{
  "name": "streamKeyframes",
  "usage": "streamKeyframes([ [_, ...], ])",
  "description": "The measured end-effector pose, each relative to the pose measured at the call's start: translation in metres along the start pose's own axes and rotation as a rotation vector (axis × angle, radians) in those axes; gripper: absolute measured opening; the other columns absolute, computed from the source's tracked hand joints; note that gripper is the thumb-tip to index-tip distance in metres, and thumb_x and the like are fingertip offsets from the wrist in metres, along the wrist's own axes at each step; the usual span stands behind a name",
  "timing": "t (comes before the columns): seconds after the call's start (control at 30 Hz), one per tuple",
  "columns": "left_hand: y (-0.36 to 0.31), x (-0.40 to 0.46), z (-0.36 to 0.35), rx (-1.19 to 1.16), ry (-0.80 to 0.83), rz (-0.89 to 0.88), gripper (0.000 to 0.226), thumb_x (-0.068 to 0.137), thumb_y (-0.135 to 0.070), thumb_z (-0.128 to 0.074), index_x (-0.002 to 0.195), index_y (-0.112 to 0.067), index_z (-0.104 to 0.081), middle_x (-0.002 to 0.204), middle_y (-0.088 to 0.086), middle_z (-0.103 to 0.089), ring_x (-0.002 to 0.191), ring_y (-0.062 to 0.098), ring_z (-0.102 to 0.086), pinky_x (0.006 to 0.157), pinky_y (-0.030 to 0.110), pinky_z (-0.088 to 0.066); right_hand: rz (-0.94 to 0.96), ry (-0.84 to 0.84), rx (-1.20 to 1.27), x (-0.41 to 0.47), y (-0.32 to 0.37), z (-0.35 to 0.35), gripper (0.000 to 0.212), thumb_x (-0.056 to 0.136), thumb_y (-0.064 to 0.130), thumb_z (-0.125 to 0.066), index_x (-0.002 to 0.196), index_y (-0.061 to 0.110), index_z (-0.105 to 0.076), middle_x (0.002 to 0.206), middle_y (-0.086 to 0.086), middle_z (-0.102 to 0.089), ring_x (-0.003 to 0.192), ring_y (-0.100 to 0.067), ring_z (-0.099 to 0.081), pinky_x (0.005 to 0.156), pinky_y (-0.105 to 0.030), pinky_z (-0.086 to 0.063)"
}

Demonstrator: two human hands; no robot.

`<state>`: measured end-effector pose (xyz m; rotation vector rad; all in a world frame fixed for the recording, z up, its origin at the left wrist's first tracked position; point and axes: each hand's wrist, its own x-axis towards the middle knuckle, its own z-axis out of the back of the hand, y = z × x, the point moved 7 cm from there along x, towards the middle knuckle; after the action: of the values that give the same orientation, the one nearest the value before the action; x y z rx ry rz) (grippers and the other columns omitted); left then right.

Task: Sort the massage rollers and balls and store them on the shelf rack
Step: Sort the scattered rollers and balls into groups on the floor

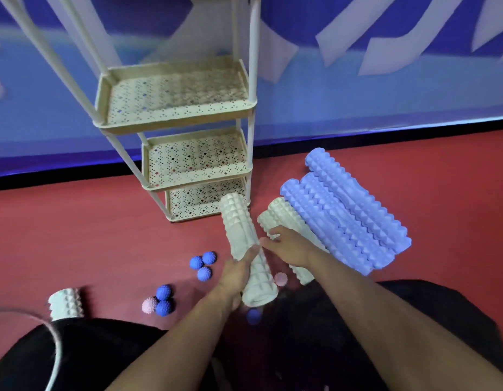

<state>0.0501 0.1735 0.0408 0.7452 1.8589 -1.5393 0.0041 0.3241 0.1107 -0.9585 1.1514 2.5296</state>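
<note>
**Exercise or recovery room, by the look of it**

Red matte floor (75, 221), smooth like gym or studio flooring, edged by a black baseboard (385, 131). Behind it, a blue wall (357, 88) painted with broad white graphic shapes. Spread over the floor: ridged foam massage rollers in lilac (354, 210) and cream (287, 221), plus spiky massage balls in blue (202, 263) and pink (150, 305). Standing against the wall, a cream tiered shelf rack (176, 100) with perforated trays. No furniture or household clutter; more a fitness space than a home.
</note>
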Motion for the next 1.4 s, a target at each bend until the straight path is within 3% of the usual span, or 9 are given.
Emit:
streamKeyframes([
  [0.2, -0.024, -0.100, -0.013, -0.097, 0.120, -0.201, 0.034, 0.097, -0.031, -0.066, 0.108, 0.000, -0.065, 0.092, 0.021, -0.076, 0.075, 0.028, -0.076, 0.058, 0.030, -0.060, -0.003, -0.034, 0.650, -0.072, 0.010, -0.039, 0.058, 0.091, 0.053, -0.065, 0.135, 0.016, -0.057, 0.121, -0.002, -0.072, 0.110, -0.019, -0.070, 0.105, -0.043, -0.051],
  [0.4, -0.031, -0.154, -0.018, 0.235, 0.166, -0.325, 0.061, 0.096, -0.048, -0.062, 0.134, -0.005, -0.041, 0.119, 0.004, -0.071, 0.105, 0.019, -0.072, 0.098, 0.041, -0.056, 0.033, 0.035, 0.771, -0.126, 0.025, -0.030, 0.051, 0.090, 0.047, -0.072, 0.131, 0.022, -0.054, 0.109, -0.002, -0.076, 0.092, -0.017, -0.076, 0.069, -0.030, -0.060],
  [0.5, -0.033, -0.167, -0.026, 0.321, 0.237, -0.355, 0.033, 0.098, -0.044, -0.060, 0.115, -0.017, -0.050, 0.099, -0.011, -0.078, 0.093, 0.007, -0.074, 0.080, 0.023, -0.059, 0.053, -0.002, 0.756, -0.133, 0.019, -0.021, 0.062, 0.083, 0.044, -0.080, 0.135, 0.027, -0.050, 0.110, 0.000, -0.076, 0.087, -0.014, -0.077, 0.058, -0.025, -0.058],
  [0.67, -0.023, -0.152, -0.040, 0.512, 0.340, -0.383, 0.038, 0.099, -0.035, -0.062, 0.131, -0.020, -0.047, 0.099, -0.017, -0.070, 0.081, -0.014, -0.067, 0.064, 0.005, -0.049, 0.129, -0.091, 0.558, -0.119, -0.001, -0.005, 0.073, 0.069, 0.050, -0.085, 0.133, 0.032, -0.054, 0.117, 0.008, -0.073, 0.101, -0.012, -0.073, 0.083, -0.032, -0.060],
  [0.77, 0.006, -0.111, -0.037, 0.800, 0.454, -0.283, 0.079, 0.091, -0.046, -0.070, 0.154, -0.031, -0.025, 0.139, -0.021, -0.045, 0.122, -0.010, -0.049, 0.091, 0.004, -0.040, 0.093, -0.173, 0.392, -0.090, -0.032, 0.006, 0.068, 0.073, 0.047, -0.082, 0.133, 0.025, -0.057, 0.123, 0.000, -0.069, 0.108, -0.017, -0.068, 0.099, -0.044, -0.054],
  [0.9, 0.036, -0.029, 0.001, 1.092, 0.280, -0.122, 0.085, 0.092, -0.041, -0.066, 0.159, -0.026, -0.016, 0.154, 0.003, -0.035, 0.140, 0.023, -0.040, 0.115, 0.031, -0.033, -0.171, -0.167, 0.155, -0.046, -0.104, -0.004, 0.075, 0.058, 0.060, -0.079, 0.121, 0.024, -0.058, 0.109, 0.007, -0.070, 0.097, -0.014, -0.068, 0.090, -0.036, -0.055],
  [1.03, 0.054, 0.040, 0.041, 1.006, 0.101, -0.025, 0.069, 0.091, -0.042, -0.068, 0.148, -0.015, -0.041, 0.141, 0.008, -0.052, 0.128, 0.025, -0.052, 0.106, 0.030, -0.041, -0.260, -0.113, 0.141, 0.011, -0.155, -0.044, 0.077, 0.050, 0.050, -0.080, 0.118, 0.022, -0.059, 0.105, 0.006, -0.071, 0.094, -0.012, -0.068, 0.086, -0.034, -0.056],
  [1.17, 0.068, 0.095, 0.065, 0.860, 0.020, 0.023, 0.052, 0.084, -0.037, -0.073, 0.130, -0.022, -0.054, 0.117, -0.005, -0.065, 0.091, 0.009, -0.060, 0.074, 0.014, -0.043, -0.231, -0.070, 0.255, 0.075, -0.176, -0.086, 0.067, 0.053, 0.044, -0.085, 0.111, 0.019, -0.063, 0.100, 0.002, -0.073, 0.090, -0.012, -0.070, 0.089, -0.040, -0.057],
  [1.4, 0.068, 0.161, 0.099, 0.876, -0.075, 0.059, 0.044, 0.094, -0.027, -0.066, 0.136, -0.020, -0.054, 0.124, 0.007, -0.064, 0.109, 0.028, -0.064, 0.099, 0.040, -0.050, -0.264, -0.054, 0.211, 0.129, -0.199, -0.113, 0.070, 0.062, 0.045, -0.088, 0.115, 0.017, -0.053, 0.100, 0.010, -0.067, 0.092, -0.007, -0.066, 0.081, -0.034, -0.051],
])
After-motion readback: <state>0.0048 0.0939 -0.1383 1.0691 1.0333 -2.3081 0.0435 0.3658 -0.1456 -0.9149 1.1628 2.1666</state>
